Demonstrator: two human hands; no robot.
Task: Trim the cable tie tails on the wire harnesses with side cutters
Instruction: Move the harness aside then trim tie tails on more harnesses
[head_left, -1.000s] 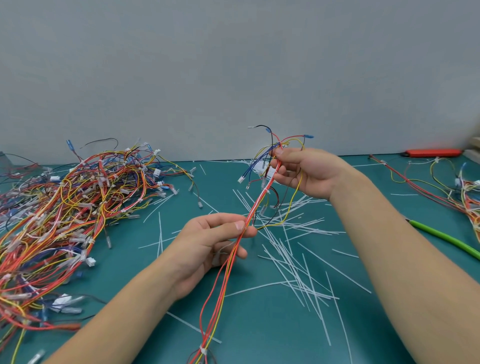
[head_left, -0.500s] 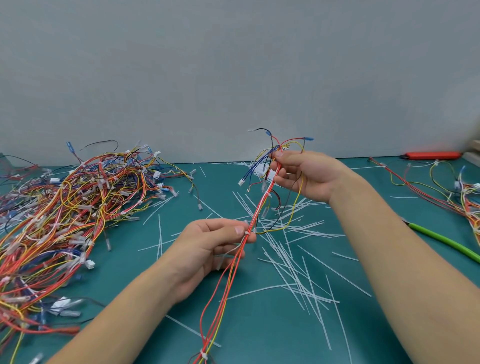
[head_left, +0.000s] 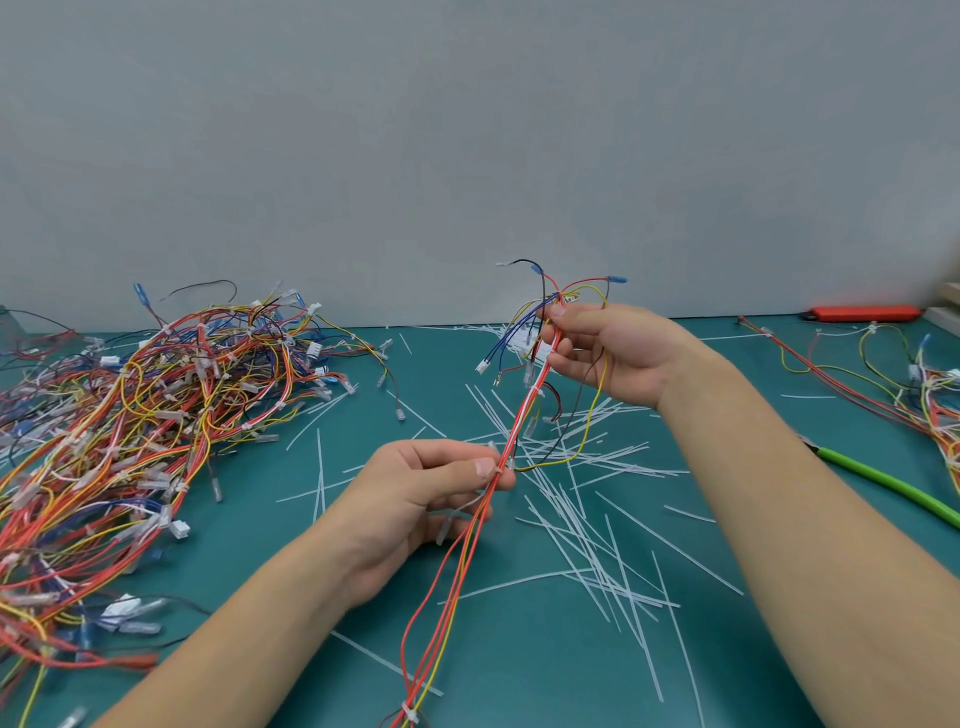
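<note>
A wire harness (head_left: 524, 410) of red, orange, yellow and white wires runs taut between my two hands above the teal mat. My left hand (head_left: 421, 499) pinches it near the middle, at a white cable tie whose tail hangs beneath the fingers. My right hand (head_left: 608, 353) grips the upper end, where blue, black and yellow branch wires with small connectors fan out. The lower end trails off the bottom edge with another white tie (head_left: 409, 712). A green-handled tool (head_left: 883, 480), apparently the side cutters, lies on the mat at right, with no hand on it.
A big heap of harnesses (head_left: 130, 426) fills the left side of the teal mat (head_left: 519, 665). Several cut white tie tails (head_left: 597, 519) litter the middle. More harnesses (head_left: 914, 395) lie at the far right, a red tool (head_left: 862, 313) at the back wall.
Both hands and the harness have barely shifted; my right hand sits slightly lower in view and my left keeps its pinch at the tie.
</note>
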